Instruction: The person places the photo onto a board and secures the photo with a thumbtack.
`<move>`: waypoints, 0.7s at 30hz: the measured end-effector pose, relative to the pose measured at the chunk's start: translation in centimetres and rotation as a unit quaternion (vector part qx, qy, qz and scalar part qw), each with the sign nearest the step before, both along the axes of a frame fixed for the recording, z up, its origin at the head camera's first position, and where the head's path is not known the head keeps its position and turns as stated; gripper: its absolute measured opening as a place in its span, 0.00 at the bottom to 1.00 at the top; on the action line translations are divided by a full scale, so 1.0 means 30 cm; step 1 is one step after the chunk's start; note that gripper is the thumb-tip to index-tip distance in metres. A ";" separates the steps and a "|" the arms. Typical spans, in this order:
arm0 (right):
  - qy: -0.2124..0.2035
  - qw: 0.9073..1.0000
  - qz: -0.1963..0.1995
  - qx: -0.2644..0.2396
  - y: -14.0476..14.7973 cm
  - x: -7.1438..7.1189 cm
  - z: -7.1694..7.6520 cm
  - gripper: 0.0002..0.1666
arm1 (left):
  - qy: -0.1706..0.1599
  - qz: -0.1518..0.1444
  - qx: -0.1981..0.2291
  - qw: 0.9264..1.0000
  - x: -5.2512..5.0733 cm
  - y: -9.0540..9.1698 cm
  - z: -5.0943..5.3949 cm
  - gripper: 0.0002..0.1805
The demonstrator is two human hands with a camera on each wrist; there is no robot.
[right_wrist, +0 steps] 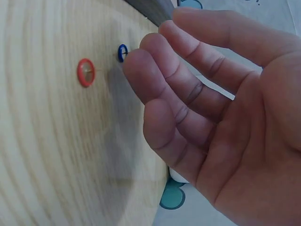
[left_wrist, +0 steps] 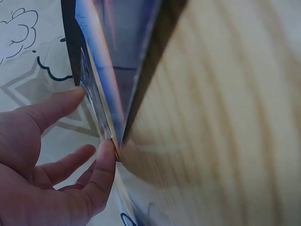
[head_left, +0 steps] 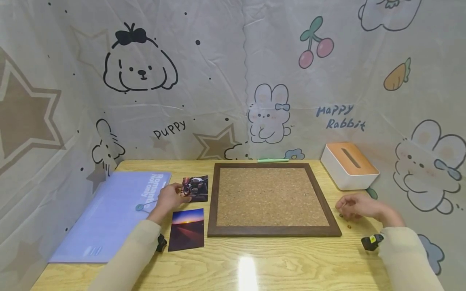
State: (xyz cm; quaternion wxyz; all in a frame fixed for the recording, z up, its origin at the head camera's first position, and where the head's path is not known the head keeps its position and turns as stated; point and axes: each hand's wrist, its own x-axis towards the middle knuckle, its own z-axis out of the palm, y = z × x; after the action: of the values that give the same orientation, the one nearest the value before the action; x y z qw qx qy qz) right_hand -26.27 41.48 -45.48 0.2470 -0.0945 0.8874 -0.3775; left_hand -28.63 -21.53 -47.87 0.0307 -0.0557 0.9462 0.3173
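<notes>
My left hand (head_left: 171, 198) is at the left side of a motorcycle photo (head_left: 198, 189) on the table. Seen from the left wrist, thumb and fingers (left_wrist: 104, 165) are spread apart, their tips touching the photo's edges. Just below it lies a sunset photo (head_left: 187, 230). My right hand (head_left: 358, 206) hovers right of a cork board (head_left: 269, 198) with a dark wooden frame, fingers loosely curled and nothing visible in them. Beside that hand, a red-rimmed thumbtack (right_wrist: 86, 73) and a blue one (right_wrist: 122, 53) sit on the table.
A lilac document folder (head_left: 109, 218) lies at the left, under my left forearm. Behind the board is a light green pen (head_left: 273, 160). At the back right stands a white tissue box (head_left: 346, 173) with an orange lid. Printed cloth hangs around the wooden table (head_left: 218, 262).
</notes>
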 end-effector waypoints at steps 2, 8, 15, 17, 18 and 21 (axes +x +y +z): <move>-0.004 1.000 0.002 -0.001 0.004 0.000 -0.007 0.17 | 0.010 -0.007 -0.013 1.000 0.000 0.004 0.000 0.36; -0.006 1.000 0.003 -0.006 0.016 -0.003 -0.023 0.16 | 0.028 -0.020 -0.040 0.999 0.002 0.010 0.005 0.34; -0.015 1.000 -0.004 0.000 0.017 -0.004 -0.025 0.15 | 0.024 -0.014 -0.025 0.999 0.001 0.006 -0.003 0.33; -0.012 1.000 -0.003 0.005 0.016 -0.001 -0.025 0.15 | 0.021 -0.012 -0.016 1.000 0.000 0.008 -0.004 0.34; -0.010 1.000 -0.001 0.007 0.016 0.000 -0.025 0.14 | 0.020 -0.012 -0.014 1.000 0.000 0.009 -0.004 0.34; -0.005 1.000 0.003 0.016 0.016 0.006 -0.028 0.13 | 0.017 -0.012 -0.005 1.000 -0.002 0.012 -0.004 0.33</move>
State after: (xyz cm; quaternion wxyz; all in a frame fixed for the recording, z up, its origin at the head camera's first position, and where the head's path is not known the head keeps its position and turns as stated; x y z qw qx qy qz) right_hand -26.09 41.95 -46.32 0.2536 -0.0914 0.8919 -0.3631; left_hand -28.67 -21.18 -47.99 0.0184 -0.0394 0.9488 0.3127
